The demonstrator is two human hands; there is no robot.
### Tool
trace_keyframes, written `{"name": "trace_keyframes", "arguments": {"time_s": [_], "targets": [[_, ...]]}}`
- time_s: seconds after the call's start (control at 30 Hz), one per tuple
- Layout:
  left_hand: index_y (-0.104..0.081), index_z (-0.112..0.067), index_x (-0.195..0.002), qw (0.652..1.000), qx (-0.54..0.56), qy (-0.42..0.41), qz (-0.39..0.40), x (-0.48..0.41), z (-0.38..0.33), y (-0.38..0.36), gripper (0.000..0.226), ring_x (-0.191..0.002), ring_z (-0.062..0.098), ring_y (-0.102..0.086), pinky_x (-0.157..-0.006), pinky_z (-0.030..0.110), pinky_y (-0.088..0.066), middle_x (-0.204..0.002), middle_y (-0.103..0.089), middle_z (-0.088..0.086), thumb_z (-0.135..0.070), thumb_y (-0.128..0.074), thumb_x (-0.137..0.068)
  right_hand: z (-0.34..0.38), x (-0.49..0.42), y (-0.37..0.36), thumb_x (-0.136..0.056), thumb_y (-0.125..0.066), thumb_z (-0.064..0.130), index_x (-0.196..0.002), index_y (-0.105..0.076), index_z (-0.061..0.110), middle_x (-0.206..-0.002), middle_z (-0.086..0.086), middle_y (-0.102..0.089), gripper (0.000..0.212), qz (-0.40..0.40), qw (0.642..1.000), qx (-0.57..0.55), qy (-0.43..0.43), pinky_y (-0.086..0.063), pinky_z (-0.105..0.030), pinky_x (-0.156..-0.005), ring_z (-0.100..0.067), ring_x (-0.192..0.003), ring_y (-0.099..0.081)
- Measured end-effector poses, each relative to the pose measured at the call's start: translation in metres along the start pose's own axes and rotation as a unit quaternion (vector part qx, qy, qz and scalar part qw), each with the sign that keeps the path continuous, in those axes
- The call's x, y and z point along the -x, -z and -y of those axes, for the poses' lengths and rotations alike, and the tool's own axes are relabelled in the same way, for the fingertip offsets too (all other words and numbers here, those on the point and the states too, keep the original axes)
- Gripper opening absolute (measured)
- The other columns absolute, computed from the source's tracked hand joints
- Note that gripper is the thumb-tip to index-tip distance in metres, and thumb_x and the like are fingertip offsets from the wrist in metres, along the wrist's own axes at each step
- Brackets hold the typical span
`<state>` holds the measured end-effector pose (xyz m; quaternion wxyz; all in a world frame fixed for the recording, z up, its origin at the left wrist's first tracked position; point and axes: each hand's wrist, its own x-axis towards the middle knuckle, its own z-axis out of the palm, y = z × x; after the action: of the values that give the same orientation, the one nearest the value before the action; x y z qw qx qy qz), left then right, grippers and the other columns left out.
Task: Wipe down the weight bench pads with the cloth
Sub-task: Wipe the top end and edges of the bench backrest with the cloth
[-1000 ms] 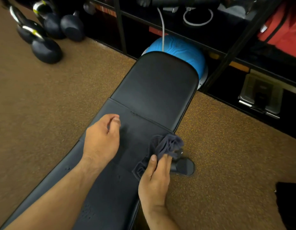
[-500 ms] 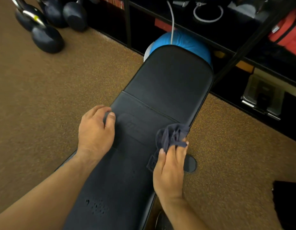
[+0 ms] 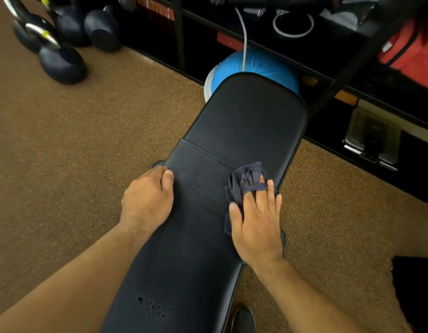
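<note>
Beyond the bench pad (image 3: 246, 121) sit a blue ball (image 3: 261, 63) and kettlebells (image 3: 61, 63).

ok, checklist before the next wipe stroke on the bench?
1. Cloth under hand: ok. The right hand presses the dark blue cloth onto the long pad, just short of the seam.
2. Bench steadied: ok. The left hand grips the long pad's left edge, thumb on top.
3. Cloth spread flat: not ok. It is bunched up, mostly ahead of the fingertips.
4. Long pad dry: not ok. Droplets sit near its close end.
5. Short pad wiped: cannot tell.
</note>
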<state>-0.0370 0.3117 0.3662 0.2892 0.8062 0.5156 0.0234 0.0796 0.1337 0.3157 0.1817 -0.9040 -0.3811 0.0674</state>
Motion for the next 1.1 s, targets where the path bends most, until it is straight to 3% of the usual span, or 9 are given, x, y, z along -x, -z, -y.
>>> {"name": "trace_keyframes", "arguments": {"time_s": [0.13,0.3,0.37,0.5,0.63,0.77,0.9,1.1], "targets": [[-0.062,-0.018,-0.115,1.0,-0.005,-0.006,0.005,0.004,0.001,0.002,0.038,-0.109,0.025,-0.058,-0.089,0.038,-0.044,-0.118,-0.065,0.0,-0.038,-0.031,-0.103,-0.006,0.012,-0.003,-0.097,-0.037,0.049,-0.122,-0.056,0.01,-0.145,-0.014,-0.042,0.051,0.008,0.999,-0.015,0.033,-0.007,-0.054,-0.116,-0.033,-0.148,-0.007],[-0.055,-0.021,-0.133,1.0,-0.013,0.003,0.005,0.004,0.002,0.001,0.044,-0.123,0.024,-0.053,-0.099,0.039,-0.041,-0.136,-0.057,-0.002,-0.04,-0.029,-0.103,-0.006,-0.025,0.004,-0.093,-0.052,0.028,-0.109,-0.057,0.01,-0.142,-0.007,-0.046,0.025,-0.016,0.998,-0.047,0.026,-0.005,-0.057,-0.118,-0.033,-0.148,-0.012],[-0.054,-0.023,-0.135,1.0,-0.012,0.005,0.005,0.002,0.004,0.0,0.044,-0.126,0.023,-0.051,-0.102,0.038,-0.039,-0.139,-0.055,-0.004,-0.041,-0.029,-0.103,-0.006,-0.036,0.005,-0.092,-0.058,0.027,-0.106,-0.057,0.01,-0.145,-0.008,-0.044,0.022,-0.016,0.999,-0.039,0.03,-0.004,-0.054,-0.119,-0.033,-0.149,-0.01],[-0.053,-0.025,-0.137,1.0,-0.007,0.017,0.006,0.001,0.004,-0.001,0.045,-0.129,0.022,-0.049,-0.105,0.039,-0.038,-0.142,-0.052,-0.007,-0.043,-0.029,-0.102,-0.005,-0.041,0.01,-0.095,-0.053,0.045,-0.105,-0.059,0.013,-0.143,-0.001,-0.048,0.034,0.004,0.998,-0.038,0.04,0.004,-0.045,-0.119,-0.029,-0.149,-0.011],[-0.057,-0.023,-0.13,1.0,-0.007,0.013,0.001,0.003,0.002,0.0,0.043,-0.122,0.024,-0.053,-0.097,0.038,-0.041,-0.135,-0.058,-0.004,-0.041,-0.029,-0.103,-0.004,-0.038,0.009,-0.093,-0.06,0.021,-0.107,-0.062,0.011,-0.133,-0.005,-0.058,0.017,-0.018,0.997,-0.039,0.059,-0.006,-0.052,-0.12,-0.03,-0.145,-0.025],[-0.055,-0.025,-0.135,1.0,-0.009,0.012,0.002,0.003,0.004,0.0,0.046,-0.127,0.023,-0.051,-0.101,0.038,-0.04,-0.14,-0.054,-0.006,-0.043,-0.028,-0.103,-0.011,-0.01,0.005,-0.082,-0.049,0.004,-0.12,-0.063,0.011,-0.137,-0.005,-0.056,0.041,-0.03,0.992,-0.075,0.099,-0.01,-0.052,-0.119,-0.031,-0.143,-0.031],[-0.054,-0.026,-0.136,1.0,0.0,0.008,0.001,0.003,0.007,-0.001,0.046,-0.129,0.02,-0.05,-0.103,0.038,-0.04,-0.141,-0.053,-0.008,-0.044,-0.028,-0.102,-0.011,-0.016,0.007,-0.071,-0.051,-0.007,-0.119,-0.066,0.008,-0.138,-0.009,-0.056,0.052,-0.005,0.99,-0.067,0.12,-0.013,-0.054,-0.118,-0.034,-0.144,-0.028],[-0.054,-0.03,-0.136,1.0,-0.001,0.015,-0.002,-0.001,0.01,-0.003,0.046,-0.13,0.017,-0.048,-0.103,0.039,-0.041,-0.143,-0.051,-0.013,-0.045,-0.027,-0.102,0.011,-0.071,0.016,-0.083,-0.043,0.0,-0.149,-0.036,0.013,-0.16,-0.004,-0.024,0.067,0.065,0.992,0.014,0.11,0.007,-0.044,-0.12,-0.028,-0.15,-0.003]]}}
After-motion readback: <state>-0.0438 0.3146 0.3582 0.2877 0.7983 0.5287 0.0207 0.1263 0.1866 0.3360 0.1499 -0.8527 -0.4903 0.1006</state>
